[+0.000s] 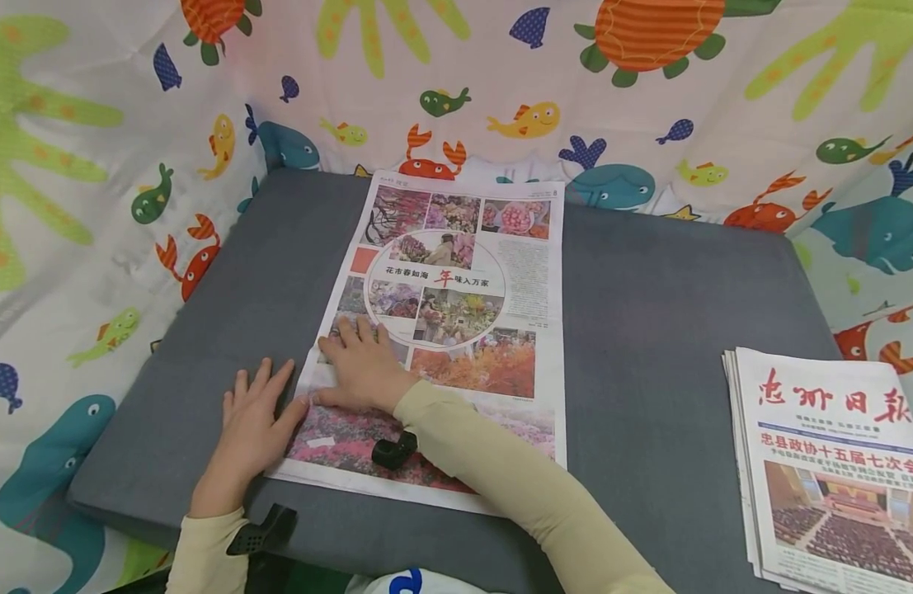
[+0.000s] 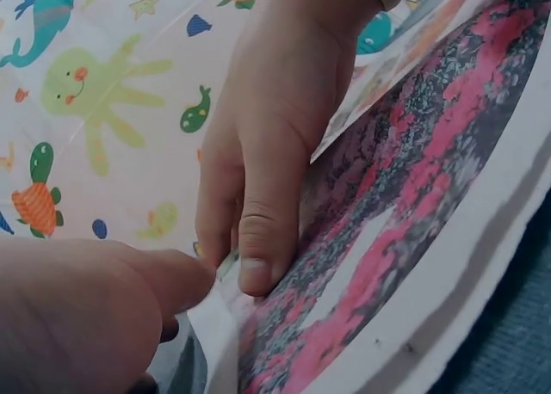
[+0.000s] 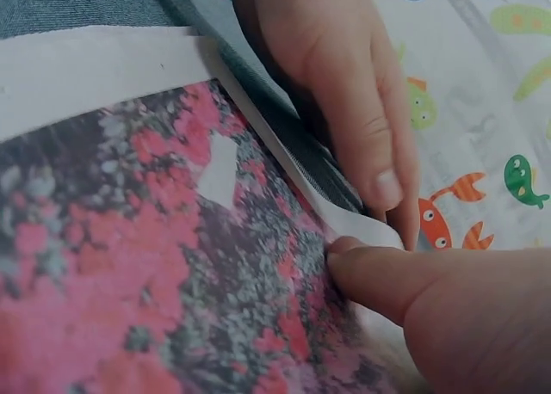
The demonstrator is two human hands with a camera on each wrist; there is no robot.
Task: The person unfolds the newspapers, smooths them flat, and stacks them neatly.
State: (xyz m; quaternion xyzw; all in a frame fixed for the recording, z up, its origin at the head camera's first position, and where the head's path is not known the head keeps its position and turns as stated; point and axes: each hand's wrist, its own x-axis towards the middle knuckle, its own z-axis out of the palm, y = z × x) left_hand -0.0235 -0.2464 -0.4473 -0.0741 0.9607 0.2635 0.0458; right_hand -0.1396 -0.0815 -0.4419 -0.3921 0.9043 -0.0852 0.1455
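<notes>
A folded newspaper (image 1: pixel 526 355) with colour photos lies lengthwise on a grey padded table. My right hand (image 1: pixel 363 371) rests on its left part with the fingers spread, and the thumb (image 3: pixel 370 269) presses near the left edge. Just outside that edge is my left hand (image 1: pixel 256 421), its fingers straight and pointing away from me. The left thumb (image 1: pixel 291 412) reaches the paper's edge close to the right thumb. In the right wrist view the edge margin bends up slightly beside the two thumbs.
A stack of newspapers (image 1: pixel 835 495) with red headline characters sits at the table's right front. The grey table top (image 1: pixel 664 330) extends on both sides of the paper. A white cloth (image 1: pixel 501 74) printed with sea animals hangs behind and at the sides.
</notes>
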